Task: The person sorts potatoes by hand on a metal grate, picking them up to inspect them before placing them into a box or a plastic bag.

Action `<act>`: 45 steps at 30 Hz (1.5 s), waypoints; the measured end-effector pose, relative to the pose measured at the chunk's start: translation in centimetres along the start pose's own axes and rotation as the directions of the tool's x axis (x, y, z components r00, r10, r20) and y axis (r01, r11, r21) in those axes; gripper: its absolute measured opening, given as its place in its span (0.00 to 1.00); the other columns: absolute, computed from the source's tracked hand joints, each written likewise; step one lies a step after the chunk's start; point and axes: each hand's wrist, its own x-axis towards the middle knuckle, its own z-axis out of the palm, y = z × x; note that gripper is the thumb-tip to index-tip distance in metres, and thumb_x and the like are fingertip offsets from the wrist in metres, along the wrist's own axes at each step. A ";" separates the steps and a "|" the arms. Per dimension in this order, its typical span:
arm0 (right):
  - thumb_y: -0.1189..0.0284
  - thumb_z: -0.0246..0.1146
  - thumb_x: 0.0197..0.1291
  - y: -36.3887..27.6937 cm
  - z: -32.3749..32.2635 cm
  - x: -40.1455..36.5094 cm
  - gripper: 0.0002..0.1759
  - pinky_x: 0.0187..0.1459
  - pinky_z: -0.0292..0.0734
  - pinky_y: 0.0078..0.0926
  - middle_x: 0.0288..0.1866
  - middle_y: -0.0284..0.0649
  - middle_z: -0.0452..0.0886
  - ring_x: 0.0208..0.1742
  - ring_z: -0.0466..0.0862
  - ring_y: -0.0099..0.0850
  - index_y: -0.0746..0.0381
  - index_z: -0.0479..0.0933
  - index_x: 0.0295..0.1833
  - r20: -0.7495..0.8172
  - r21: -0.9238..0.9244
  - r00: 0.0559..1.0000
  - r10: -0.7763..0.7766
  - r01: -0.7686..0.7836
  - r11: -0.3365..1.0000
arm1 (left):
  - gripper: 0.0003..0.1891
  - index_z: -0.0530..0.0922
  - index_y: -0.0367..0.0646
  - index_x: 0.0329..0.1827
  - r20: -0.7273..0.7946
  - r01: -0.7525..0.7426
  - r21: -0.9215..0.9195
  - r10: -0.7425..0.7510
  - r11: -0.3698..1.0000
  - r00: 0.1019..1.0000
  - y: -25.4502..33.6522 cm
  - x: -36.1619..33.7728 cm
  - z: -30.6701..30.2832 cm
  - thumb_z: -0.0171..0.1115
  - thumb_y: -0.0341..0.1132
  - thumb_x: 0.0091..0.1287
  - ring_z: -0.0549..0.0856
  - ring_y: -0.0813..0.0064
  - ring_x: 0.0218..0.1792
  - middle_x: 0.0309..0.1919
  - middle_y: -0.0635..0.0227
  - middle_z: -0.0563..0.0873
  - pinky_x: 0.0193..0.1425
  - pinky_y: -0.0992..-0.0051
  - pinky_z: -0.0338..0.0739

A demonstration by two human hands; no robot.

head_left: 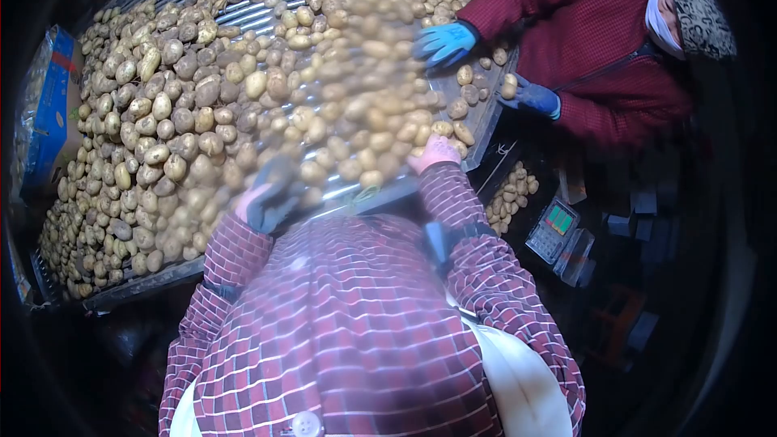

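Note:
My left hand (271, 198), in a dark glove, is at the near edge of a large heap of potatoes (178, 121). Motion smears its fingers, so its grip does not show. My right hand (437, 152) looks pinkish and rests by the near right corner of the slatted metal table (332, 196). Potatoes (442, 128) lie right against it; its fingertips are hidden. Between and beyond my hands, a broad band of potatoes (372, 73) is blurred by movement.
Across the right corner, a co-worker in a dark red jacket (599, 40) has a blue-gloved hand (445, 43) spread over the table and another glove (534, 99) by a potato. A blue box (53, 113) stands left. Lower right are more potatoes (510, 194) and a lit device (554, 229).

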 end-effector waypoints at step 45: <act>0.67 0.67 0.62 -14.9 5.7 11.9 0.14 0.48 0.76 0.26 0.40 0.38 0.83 0.42 0.80 0.27 0.65 0.80 0.49 -0.197 0.549 0.685 -0.701 0.670 0.500 | 0.16 0.76 0.44 0.58 -0.961 -0.996 -0.063 0.265 0.061 0.077 -16.3 -29.1 -35.7 0.59 0.38 0.70 0.83 0.65 0.46 0.45 0.63 0.83 0.44 0.65 0.80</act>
